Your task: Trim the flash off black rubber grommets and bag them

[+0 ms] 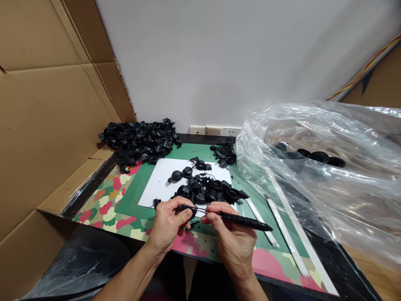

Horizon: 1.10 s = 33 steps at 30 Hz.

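Observation:
My left hand (171, 219) pinches a small black rubber part (184, 207) between thumb and fingers, and the fingers hide much of it. In my right hand (233, 234) is a pair of tweezers (246, 220) with a black-wrapped grip, held like a pen. Their thin metal tips point left and meet the rubber part. Just beyond both hands, several black rubber pieces (211, 190), some round and ribbed, lie heaped on a white sheet (150, 184).
A large pile of black rubber pieces (140, 140) stands at the back left by a cardboard wall (62, 104). A smaller black heap (224, 152) lies at the back. White strips (286, 236) and a clear plastic bag (313, 133) with black round parts are on the right.

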Motion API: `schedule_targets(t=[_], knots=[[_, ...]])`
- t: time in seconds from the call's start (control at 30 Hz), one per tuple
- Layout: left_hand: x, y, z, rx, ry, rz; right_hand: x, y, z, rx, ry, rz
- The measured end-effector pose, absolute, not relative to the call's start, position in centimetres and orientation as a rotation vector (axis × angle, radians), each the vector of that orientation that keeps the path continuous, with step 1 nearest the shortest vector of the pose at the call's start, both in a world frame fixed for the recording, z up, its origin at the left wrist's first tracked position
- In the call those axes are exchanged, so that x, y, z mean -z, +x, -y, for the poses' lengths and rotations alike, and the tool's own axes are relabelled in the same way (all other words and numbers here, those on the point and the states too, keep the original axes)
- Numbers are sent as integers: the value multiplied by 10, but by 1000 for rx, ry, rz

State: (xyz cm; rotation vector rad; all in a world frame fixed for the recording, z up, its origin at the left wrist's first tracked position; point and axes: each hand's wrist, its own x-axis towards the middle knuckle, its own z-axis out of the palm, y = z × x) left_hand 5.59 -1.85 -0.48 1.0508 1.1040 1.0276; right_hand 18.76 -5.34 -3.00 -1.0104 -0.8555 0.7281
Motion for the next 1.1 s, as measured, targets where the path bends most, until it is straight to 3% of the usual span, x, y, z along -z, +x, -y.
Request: schedule_targets(t=[0.23,0.43,0.7,1.1], knots=[[6,57,20,-1046,1106,-1066,31,187,51,-903,-914,753],[6,53,11,-1115,1143,-1140,24,186,64,-1396,-678,620],[5,53,13,-1028,1068,-1136,21,200,51,-931,-897,726],[1,56,16,-1089,1356,-1120,24,197,50,-797,-956,925]])
